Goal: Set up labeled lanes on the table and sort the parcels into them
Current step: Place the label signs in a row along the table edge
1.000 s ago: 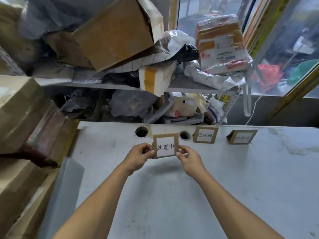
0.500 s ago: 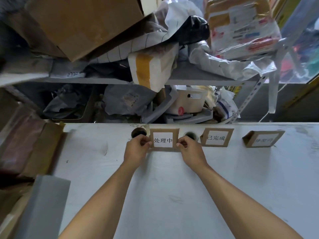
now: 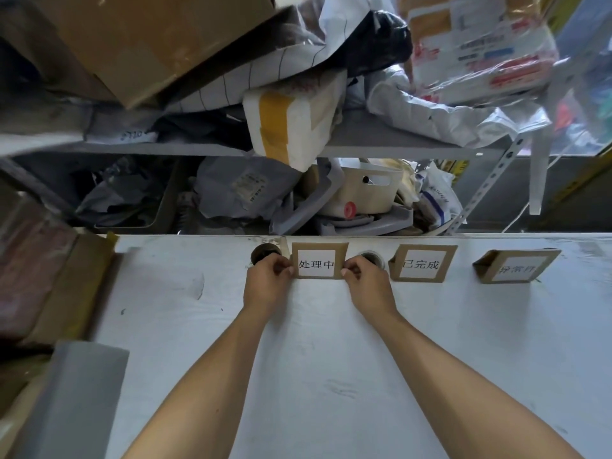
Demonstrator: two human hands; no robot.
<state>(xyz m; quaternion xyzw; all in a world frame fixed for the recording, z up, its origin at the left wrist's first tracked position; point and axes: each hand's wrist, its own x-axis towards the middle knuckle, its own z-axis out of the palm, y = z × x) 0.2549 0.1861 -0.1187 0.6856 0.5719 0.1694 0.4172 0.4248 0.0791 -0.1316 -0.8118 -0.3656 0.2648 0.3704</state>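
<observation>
Both hands have a pinch grip on the same card: the left hand (image 3: 267, 282) nips the left edge of the 处理中 sign (image 3: 317, 264) between thumb and curled fingers, and the right hand (image 3: 367, 282) does the same on the right edge. Holding it from both sides like that looks like the way to square it up and keep it standing while it gets seated on the surface (image 3: 314, 359), since it's just folded cardboard with a white label stuck on.

It sits just above the middle of the frame, near the far edge of the surface, right between the two round cable holes (image 3: 263, 252). To its right, apart from it, is the 已完成 sign (image 3: 421, 264), then further right a third sign (image 3: 516, 268) that's tilted and too blurry for me to read. So my guess is three lanes in a row, this one being the leftmost.

No parcels in the lanes yet, I'd say sorting hasn't started. Parcels are heaped on the shelf (image 3: 381, 140) across the top of the frame, and cardboard boxes (image 3: 39, 266) are stacked at the left edge.
</observation>
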